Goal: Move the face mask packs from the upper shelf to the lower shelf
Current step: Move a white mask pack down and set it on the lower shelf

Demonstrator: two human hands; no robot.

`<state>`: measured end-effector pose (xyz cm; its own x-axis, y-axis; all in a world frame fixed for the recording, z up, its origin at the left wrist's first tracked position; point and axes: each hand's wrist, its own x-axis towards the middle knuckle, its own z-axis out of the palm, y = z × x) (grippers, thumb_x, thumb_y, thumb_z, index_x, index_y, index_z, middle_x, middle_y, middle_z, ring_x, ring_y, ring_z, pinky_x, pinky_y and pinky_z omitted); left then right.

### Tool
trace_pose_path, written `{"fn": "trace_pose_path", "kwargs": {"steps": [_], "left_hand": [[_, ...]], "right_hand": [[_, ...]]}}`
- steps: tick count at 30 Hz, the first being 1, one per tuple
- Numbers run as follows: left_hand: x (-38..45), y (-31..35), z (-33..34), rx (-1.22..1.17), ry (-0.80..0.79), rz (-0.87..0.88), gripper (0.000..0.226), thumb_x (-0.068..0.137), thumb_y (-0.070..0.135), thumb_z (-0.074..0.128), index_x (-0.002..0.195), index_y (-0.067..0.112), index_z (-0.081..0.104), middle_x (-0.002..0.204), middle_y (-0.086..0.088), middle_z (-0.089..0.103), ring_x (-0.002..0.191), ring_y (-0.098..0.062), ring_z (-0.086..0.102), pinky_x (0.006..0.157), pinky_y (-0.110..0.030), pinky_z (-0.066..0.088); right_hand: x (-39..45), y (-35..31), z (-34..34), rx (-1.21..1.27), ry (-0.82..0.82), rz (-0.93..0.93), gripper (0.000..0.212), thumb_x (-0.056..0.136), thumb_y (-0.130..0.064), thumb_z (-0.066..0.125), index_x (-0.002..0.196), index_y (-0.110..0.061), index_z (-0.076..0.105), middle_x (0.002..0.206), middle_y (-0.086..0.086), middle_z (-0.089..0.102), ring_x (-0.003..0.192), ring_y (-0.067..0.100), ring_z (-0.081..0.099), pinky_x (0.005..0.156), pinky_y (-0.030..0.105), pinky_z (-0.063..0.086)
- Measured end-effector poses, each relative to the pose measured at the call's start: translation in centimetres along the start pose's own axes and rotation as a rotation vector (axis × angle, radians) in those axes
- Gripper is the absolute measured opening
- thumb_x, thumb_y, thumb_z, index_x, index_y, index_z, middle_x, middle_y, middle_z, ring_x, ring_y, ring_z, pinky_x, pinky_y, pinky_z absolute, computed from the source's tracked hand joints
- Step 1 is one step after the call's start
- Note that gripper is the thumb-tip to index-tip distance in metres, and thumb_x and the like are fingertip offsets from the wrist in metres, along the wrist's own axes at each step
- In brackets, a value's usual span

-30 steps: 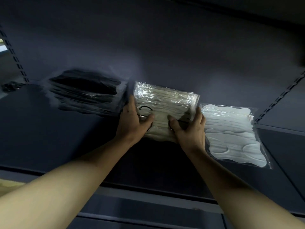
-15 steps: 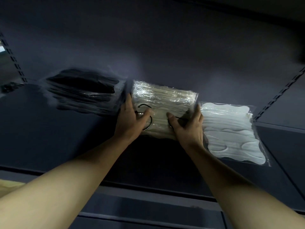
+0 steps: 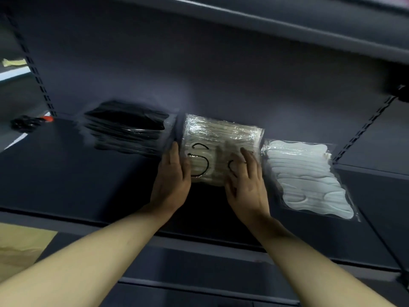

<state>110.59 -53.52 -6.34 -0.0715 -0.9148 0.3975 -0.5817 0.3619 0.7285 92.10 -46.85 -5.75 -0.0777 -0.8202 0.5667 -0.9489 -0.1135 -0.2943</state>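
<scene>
Both hands are on the beige pack (image 3: 221, 149), which lies flat on the dark shelf (image 3: 66, 173). The left hand (image 3: 171, 181) lies along the pack's left edge with the fingers straight and together; can't see the thumb well enough to say if it's tucked under the plastic. The right hand (image 3: 245, 182) is laid on the pack's right half, fingers loosely spread and a bit blurred, flat on the wrap rather than curled round it.

The clear wrap holds a stack of beige masks with black ear loops showing through. Just left of it sits the black pack (image 3: 127, 127), a stack of dark masks in plastic. Just right is the white pack (image 3: 305, 176), white masks in a clear bag, nearly touching the beige one.

Compared with half a second ago, both thumbs were hooked over the pack's near edge in a proper grip; now the hands have flattened out and the right one has slid up onto the top. The pack itself hasn't really moved between its neighbours.
</scene>
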Motion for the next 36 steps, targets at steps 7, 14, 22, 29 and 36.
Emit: {"fn": "trace_pose_path", "kwargs": {"steps": [7,14,22,29,36], "left_hand": [[-4.7,-0.2,-4.3,0.135,-0.137,-0.086,0.049,0.103,0.026,0.043,0.149,0.011,0.036,0.143,-0.015,0.044,0.130,-0.030,0.043,0.107,-0.039,0.036],[-8.7,-1.7,-11.5,0.466,-0.466,-0.069,0.046,0.106,0.037,0.030,0.151,0.027,0.036,0.162,0.004,0.021,0.147,-0.024,0.018,0.118,-0.035,0.025],[-7.8,-6.0,-17.6,0.604,-0.513,-0.098,0.051,0.104,0.048,0.030,0.154,0.037,0.027,0.164,0.006,0.014,0.148,-0.028,0.017,0.118,-0.043,0.024],[-3.1,-11.0,-18.5,0.647,-0.611,-0.073,0.077,0.093,0.074,0.022,0.156,0.039,-0.004,0.163,0.000,-0.021,0.149,-0.027,-0.022,0.119,-0.053,-0.012],[3.7,-14.6,-19.1,0.749,-0.303,0.257,0.087,0.088,0.075,0.018,0.158,0.027,-0.004,0.160,-0.017,-0.026,0.147,-0.038,-0.023,0.119,-0.061,-0.001]], "right_hand": [[-4.7,-3.2,-1.6,0.034,-0.236,-0.042,0.047,0.101,-0.029,0.050,0.146,-0.022,0.041,0.156,-0.003,0.032,0.144,0.018,0.029,0.108,0.033,0.038],[-8.9,-6.1,-2.9,0.077,-0.405,0.136,0.045,0.105,-0.029,0.041,0.150,-0.023,0.043,0.160,-0.003,0.033,0.148,0.015,0.027,0.120,0.028,0.021],[-7.5,-12.3,-1.4,-0.037,-0.484,0.144,0.052,0.104,-0.044,0.037,0.154,-0.028,0.033,0.163,-0.003,0.025,0.150,0.020,0.021,0.121,0.035,0.020],[-3.2,-18.0,5.4,-0.077,-0.481,0.186,0.065,0.102,-0.057,0.027,0.159,-0.032,0.010,0.167,-0.007,0.000,0.153,0.012,-0.006,0.124,0.033,-0.003],[3.2,-20.7,7.8,-0.048,-0.217,0.192,0.073,0.097,-0.055,0.037,0.159,-0.023,0.018,0.167,0.007,0.007,0.154,0.025,0.001,0.123,0.045,0.017]]}}
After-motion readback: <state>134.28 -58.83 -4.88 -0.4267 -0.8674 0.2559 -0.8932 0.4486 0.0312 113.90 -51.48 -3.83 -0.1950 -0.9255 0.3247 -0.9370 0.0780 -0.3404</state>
